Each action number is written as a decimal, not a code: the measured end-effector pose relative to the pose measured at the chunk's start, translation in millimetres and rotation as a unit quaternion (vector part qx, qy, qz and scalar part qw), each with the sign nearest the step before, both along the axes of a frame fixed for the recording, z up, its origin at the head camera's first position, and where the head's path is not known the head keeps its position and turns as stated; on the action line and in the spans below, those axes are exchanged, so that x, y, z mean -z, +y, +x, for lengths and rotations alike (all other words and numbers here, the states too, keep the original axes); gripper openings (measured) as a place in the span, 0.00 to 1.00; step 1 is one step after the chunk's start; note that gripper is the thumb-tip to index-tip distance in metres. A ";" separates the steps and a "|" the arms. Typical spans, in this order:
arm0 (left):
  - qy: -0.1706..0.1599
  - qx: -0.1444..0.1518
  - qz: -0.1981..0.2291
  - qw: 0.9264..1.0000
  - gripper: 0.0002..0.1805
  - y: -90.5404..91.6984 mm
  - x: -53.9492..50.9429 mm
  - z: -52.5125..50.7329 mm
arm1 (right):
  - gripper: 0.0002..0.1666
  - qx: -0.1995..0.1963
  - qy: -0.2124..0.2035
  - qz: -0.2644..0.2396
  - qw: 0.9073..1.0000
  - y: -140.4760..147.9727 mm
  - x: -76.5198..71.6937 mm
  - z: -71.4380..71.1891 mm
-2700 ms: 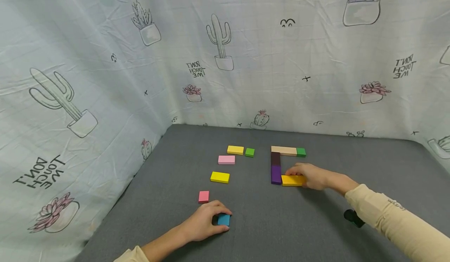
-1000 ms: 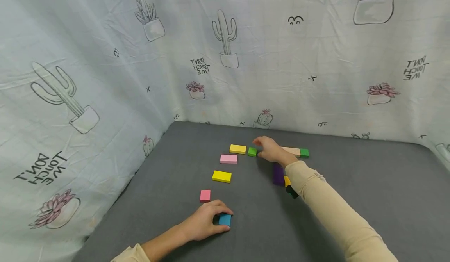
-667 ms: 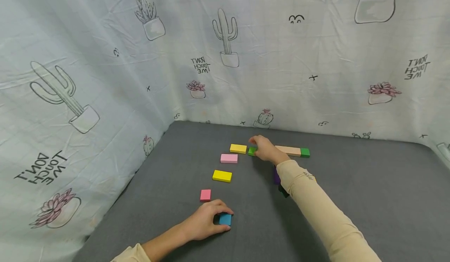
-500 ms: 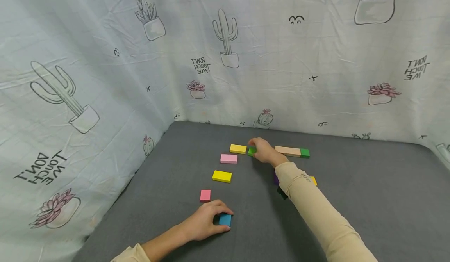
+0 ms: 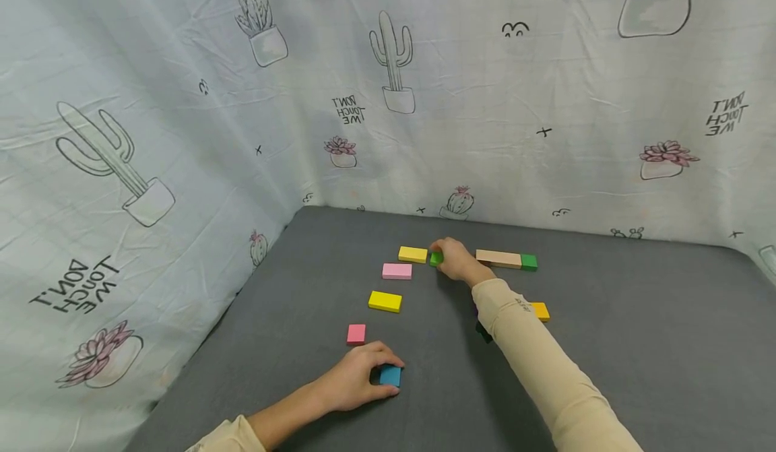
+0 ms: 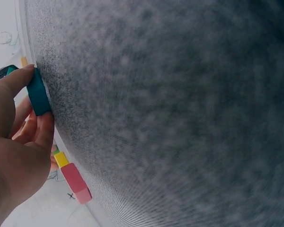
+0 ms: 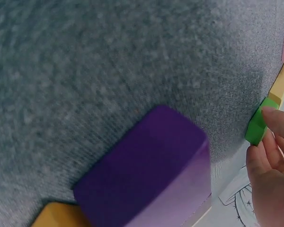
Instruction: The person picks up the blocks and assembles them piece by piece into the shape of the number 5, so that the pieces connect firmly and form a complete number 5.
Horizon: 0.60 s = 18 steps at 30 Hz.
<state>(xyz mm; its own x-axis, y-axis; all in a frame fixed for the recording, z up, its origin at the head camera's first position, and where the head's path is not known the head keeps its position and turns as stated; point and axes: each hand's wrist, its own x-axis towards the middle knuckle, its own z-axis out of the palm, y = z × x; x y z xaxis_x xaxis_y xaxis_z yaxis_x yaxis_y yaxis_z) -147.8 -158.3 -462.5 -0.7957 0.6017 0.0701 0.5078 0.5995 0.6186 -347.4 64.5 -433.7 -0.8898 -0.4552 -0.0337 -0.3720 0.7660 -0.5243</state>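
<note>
My left hand [image 5: 351, 381] pinches a small blue block [image 5: 391, 376] between thumb and fingers on the grey surface. In the left wrist view the same blue block [image 6: 38, 93] stands between the fingertips. Farther back, my right hand [image 5: 457, 262] has its thumb and fingers on a light green block [image 5: 436, 259]. The right wrist view shows that green block [image 7: 258, 124] pinched at its ends, close to a yellow block. A purple block [image 7: 144, 170] and an orange block [image 5: 539, 312] lie under the right forearm, partly hidden in the head view.
Left of the right hand lie a yellow block [image 5: 413, 254], a light pink block [image 5: 397, 271], another yellow block [image 5: 384, 301] and a dark pink block [image 5: 356, 334]. To its right, a tan block [image 5: 498, 259] touches a dark green block [image 5: 529, 262]. A printed curtain [image 5: 485, 102] hangs behind.
My right hand has left the orange block, moved back and to the left, and taken hold of the light green block. My left hand has stayed on the blue block.
</note>
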 end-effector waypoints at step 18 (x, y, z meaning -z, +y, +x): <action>-0.006 0.000 -0.004 1.000 0.16 0.3 -0.7 0.8 | 0.22 0.012 -0.017 0.001 1.000 -1.0 -3.4 -6.1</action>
<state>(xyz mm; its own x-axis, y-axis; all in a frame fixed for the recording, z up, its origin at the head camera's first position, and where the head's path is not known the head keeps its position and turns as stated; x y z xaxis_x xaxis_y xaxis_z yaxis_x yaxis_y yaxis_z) -147.0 -158.0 -461.8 -0.7964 0.6023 0.0551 0.5003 0.6049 0.6195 -353.5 63.5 -430.3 -0.8990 -0.4332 -0.0646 -0.3353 0.7755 -0.5349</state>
